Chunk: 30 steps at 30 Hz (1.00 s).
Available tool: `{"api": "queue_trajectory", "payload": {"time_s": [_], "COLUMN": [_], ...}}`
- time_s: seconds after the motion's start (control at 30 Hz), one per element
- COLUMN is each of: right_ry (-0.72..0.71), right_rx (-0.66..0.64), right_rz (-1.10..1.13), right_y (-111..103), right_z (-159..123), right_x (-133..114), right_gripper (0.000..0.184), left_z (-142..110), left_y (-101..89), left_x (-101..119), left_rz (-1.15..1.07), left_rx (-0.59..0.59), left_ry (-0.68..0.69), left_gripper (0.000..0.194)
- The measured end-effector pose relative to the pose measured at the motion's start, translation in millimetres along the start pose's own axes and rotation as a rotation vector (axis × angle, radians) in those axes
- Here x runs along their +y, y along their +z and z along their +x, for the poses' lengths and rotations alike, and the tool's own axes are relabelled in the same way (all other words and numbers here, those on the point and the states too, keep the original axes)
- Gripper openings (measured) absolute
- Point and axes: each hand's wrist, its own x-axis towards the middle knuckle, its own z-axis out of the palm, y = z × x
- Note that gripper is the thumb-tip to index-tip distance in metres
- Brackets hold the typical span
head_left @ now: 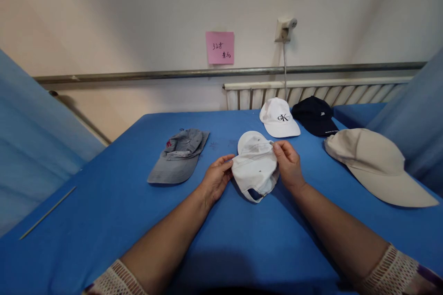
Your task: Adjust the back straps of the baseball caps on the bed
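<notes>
A white baseball cap (256, 168) is held between my hands over the middle of the blue-covered table (166, 235). Its brim points away from me, and the back strap opening faces me. My left hand (217, 176) pinches the cap's left edge between thumb and fingers. On the opposite side my right hand (288, 162) grips the cap near where crown and brim meet, fingers closed. To the left lies a crumpled grey cap (180, 154) with a red mark, its brim toward me.
At the back right sit a white cap with black letters (279, 119) and a black cap (315, 115). A large beige cap (377, 163) lies at the right. A thin stick (48, 213) rests near the left edge. Behind are a metal rail (173, 74), a radiator (318, 90) and blue curtains (31, 138).
</notes>
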Motion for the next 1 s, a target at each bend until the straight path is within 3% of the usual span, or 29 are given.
{"api": "queue_trajectory", "payload": {"time_s": [0.23, 0.37, 0.5, 0.7, 0.83, 1.0], "right_ry": [-0.045, -0.004, -0.037, -0.058, -0.102, -0.125], "right_rx": [0.004, 0.012, 0.034, -0.047, -0.018, -0.142], "right_rz": [0.018, 0.044, 0.028, -0.011, -0.13, -0.389], "right_y": [1, 4, 6, 5, 2, -1], "right_z": [-5, -6, -6, -7, -3, 5], "right_x": [-1, -5, -4, 5, 15, 30], "right_gripper": [0.022, 0.022, 0.022, 0.02, 0.023, 0.041], "left_z": [2, 2, 7, 15, 21, 26], "left_y": [-2.5, -3.4, -7.3, -14.5, -19.5, -23.7], "left_x": [2, 4, 7, 10, 11, 8], "left_rz": [-0.035, -0.03, -0.088, -0.179, -0.216, -0.23], "left_rx": [-0.089, -0.016, 0.026, 0.013, 0.053, 0.036], "left_ry": [-0.099, -0.013, 0.075, 0.002, -0.038, -0.06], "left_gripper": [0.033, 0.047, 0.045, 0.037, 0.028, 0.022]}}
